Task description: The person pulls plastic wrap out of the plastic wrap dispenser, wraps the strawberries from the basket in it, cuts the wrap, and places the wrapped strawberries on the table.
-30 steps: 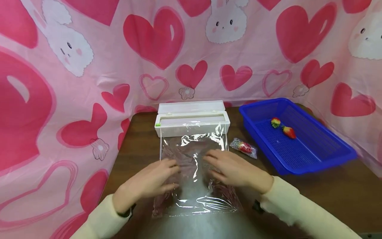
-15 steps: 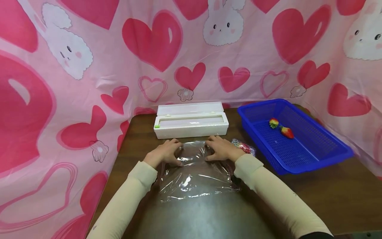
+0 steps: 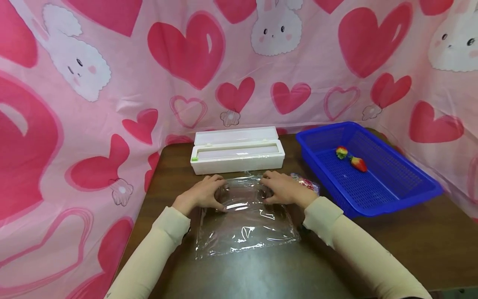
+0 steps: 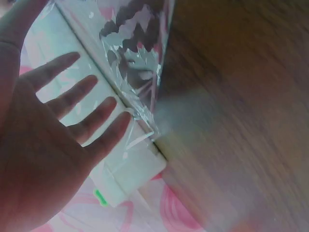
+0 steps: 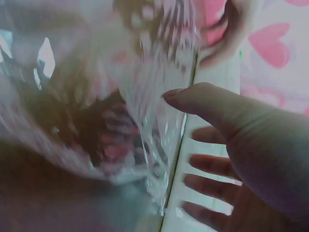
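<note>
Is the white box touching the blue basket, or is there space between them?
Apart. The head view shows brown tabletop between the white box and the left side of the blue basket.

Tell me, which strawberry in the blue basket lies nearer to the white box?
The left strawberry, yellowish with green leaves showing; the redder strawberry lies farther right.

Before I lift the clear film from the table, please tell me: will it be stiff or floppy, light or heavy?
The clear film is likely floppy: it wrinkles near the left hand and right hand. It is probably light, as it looks thin and shows the table through it. Its glossy surface may make it a little slippery.
</note>
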Motion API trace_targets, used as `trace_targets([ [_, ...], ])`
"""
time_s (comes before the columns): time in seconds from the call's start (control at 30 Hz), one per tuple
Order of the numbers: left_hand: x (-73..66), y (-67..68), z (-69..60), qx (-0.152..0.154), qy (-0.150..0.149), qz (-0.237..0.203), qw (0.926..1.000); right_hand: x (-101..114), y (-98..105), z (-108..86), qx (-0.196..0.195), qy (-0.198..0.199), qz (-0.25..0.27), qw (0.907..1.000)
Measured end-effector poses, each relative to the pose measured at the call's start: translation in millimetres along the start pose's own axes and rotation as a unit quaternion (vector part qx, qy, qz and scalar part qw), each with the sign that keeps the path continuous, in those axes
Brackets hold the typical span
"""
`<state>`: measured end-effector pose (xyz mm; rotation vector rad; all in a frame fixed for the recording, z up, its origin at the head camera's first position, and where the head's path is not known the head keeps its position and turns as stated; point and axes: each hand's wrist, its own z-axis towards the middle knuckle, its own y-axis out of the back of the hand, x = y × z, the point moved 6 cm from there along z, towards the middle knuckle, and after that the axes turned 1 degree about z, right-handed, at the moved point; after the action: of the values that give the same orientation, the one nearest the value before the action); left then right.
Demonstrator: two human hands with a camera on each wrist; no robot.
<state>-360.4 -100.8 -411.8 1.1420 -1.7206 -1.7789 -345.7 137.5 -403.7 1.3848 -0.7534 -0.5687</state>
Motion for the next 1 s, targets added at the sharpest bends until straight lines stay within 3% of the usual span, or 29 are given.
trace_targets([
  [0.1, -4.6, -3.7, 0.8, 0.012, -0.002, 0.001, 0.9999, 8, -6, -7.4, 0.023, 0.01, 0.02, 0.9995],
  [0.23, -4.5, -5.8, 0.5, 0.015, 0.009, 0.003, 0.9998, 3, -10, -18.3, 0.047, -0.019, 0.041, 0.9979],
  [0.4, -0.4, -5.7, 2.5, 0.002, 0.012, 0.007, 0.9999, 5, 4, -28.5, 0.054, 0.002, 0.034, 0.998],
  [0.5, 0.7, -7.0, 1.8, 0.002, 0.012, 0.008, 0.9999, 15, 35, -37.8, 0.02, 0.018, 0.015, 0.9995],
  [0.63, 0.0, -6.7, 2.3, 0.0, 0.006, 0.008, 0.9999, 14, 112, -53.2, -0.081, -0.01, 0.005, 0.9967],
  [0.73, 1.2, -7.5, 3.1, -0.002, 0.003, 0.011, 0.9999, -18, 168, -62.2, -0.153, -0.058, 0.015, 0.9864],
  [0.83, 2.8, -7.2, 3.0, -0.004, 0.01, 0.013, 0.9999, -78, 197, -68.3, -0.19, -0.115, 0.029, 0.9745],
  [0.9, 3.5, -6.8, 3.5, -0.005, 0.013, 0.014, 0.9998, -126, 196, -71.8, -0.174, -0.156, 0.04, 0.9715],
  [1.0, 3.0, -5.3, 4.2, -0.01, 0.016, 0.015, 0.9997, -193, 169, -83.1, -0.103, -0.225, 0.038, 0.968],
])
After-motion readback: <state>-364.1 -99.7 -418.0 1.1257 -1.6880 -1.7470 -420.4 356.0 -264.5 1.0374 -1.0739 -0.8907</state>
